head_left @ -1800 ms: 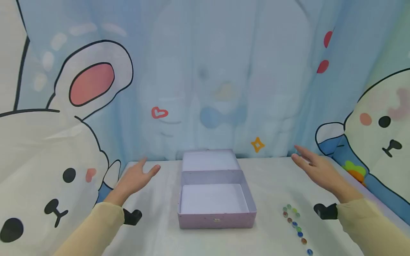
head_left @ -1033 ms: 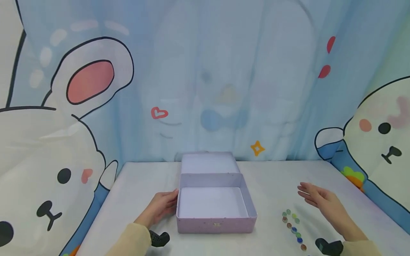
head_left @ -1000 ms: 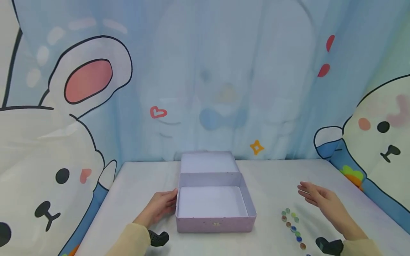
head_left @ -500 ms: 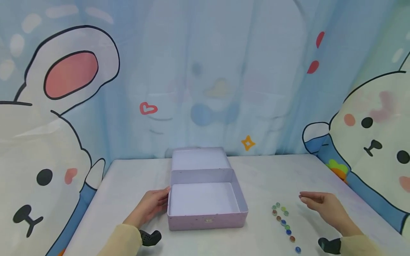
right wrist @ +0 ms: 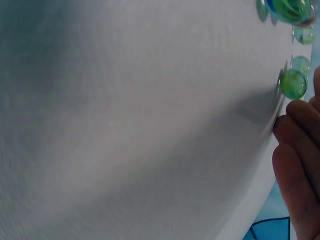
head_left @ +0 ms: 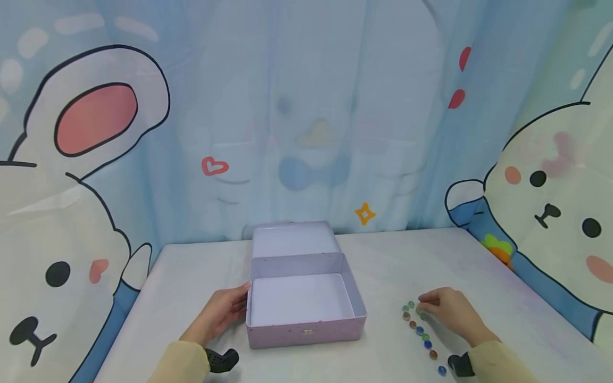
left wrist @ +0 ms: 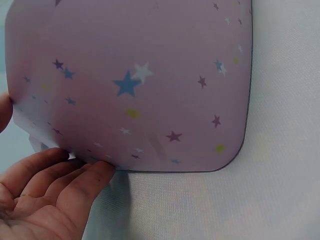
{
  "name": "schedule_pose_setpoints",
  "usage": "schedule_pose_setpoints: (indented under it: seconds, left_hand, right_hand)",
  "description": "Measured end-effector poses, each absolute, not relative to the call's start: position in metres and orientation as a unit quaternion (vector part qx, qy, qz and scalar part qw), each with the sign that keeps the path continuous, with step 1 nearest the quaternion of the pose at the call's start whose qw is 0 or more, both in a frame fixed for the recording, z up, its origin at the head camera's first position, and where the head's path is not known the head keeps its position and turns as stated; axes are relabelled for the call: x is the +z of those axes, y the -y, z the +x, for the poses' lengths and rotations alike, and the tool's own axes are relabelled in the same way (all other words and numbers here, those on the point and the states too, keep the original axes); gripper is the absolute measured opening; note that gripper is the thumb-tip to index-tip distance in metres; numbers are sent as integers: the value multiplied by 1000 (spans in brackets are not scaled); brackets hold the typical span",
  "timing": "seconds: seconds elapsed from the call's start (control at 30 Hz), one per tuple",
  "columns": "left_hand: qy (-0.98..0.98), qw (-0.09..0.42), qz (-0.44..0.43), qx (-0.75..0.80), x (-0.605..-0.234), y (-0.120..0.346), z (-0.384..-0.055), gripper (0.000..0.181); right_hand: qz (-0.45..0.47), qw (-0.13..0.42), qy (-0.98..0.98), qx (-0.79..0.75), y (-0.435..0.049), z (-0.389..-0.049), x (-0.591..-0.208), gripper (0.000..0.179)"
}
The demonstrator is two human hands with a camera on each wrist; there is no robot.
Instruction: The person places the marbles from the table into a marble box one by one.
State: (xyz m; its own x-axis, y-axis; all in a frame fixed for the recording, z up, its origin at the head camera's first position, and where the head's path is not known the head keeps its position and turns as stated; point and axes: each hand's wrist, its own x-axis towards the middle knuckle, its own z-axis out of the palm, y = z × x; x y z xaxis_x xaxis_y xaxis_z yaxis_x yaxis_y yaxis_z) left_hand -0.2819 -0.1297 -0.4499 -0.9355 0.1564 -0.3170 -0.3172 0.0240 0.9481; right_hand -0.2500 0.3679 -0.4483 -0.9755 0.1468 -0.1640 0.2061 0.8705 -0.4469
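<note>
A lilac box (head_left: 306, 335) stands on the table, its lid (head_left: 294, 239) tipped back and its inside bare. My left hand (head_left: 217, 314) rests against the box's left side, with fingertips at the wall. The left wrist view shows those fingers (left wrist: 85, 185) touching the star-patterned side. A curving row of glass marbles (head_left: 413, 324) lies to the right of the box. At the row's far end is my right hand (head_left: 452, 314), thumb and forefinger slightly parted right at a yellow-green marble. From the right wrist view, a green marble (right wrist: 293, 84) sits just beyond the curved fingers (right wrist: 295, 175).
A white cloth covers the table (head_left: 383, 271). Behind it hangs a blue curtain (head_left: 311, 117) with cartoon bears on both sides. Blue, brown and green marbles run toward the near edge, ending with a blue marble (head_left: 442, 371).
Both hands came down from above the table. The left hand reached the box's side and stayed; the right hand moved left to the marbles. The view shifted slightly.
</note>
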Motion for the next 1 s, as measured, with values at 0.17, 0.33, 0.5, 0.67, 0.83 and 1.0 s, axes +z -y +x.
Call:
schedule_pose_setpoints:
  seconds: [0.17,0.33,0.5,0.67,0.83,1.0]
  left_hand:
    - [-696,168,-61,696,-450,130,-282,65]
    - [-693,166,-61,699,-451,130,-283,64]
    - [-693,169,-67,697,-451,130,-283,66]
    - [-693,173,-64,697,-452,131,-283,68]
    - [-691,174,-65,699,-452,132,-283,68]
    - [-689,174,-56,702,-452,129,-283,64]
  right_hand:
    - [88,73,-972,-206,-360,-253,-445,23]
    - [80,63,-975,-197,-361,-253,-444,20]
    - [107,49,-939,-324,-377,-250,-445,35]
    - [129,50,-802,-581,-399,-242,-440,59]
    - [85,72,-694,-712,-401,-241,-428,23]
    - [17,93,-679,-728,-377,-249,-410,18]
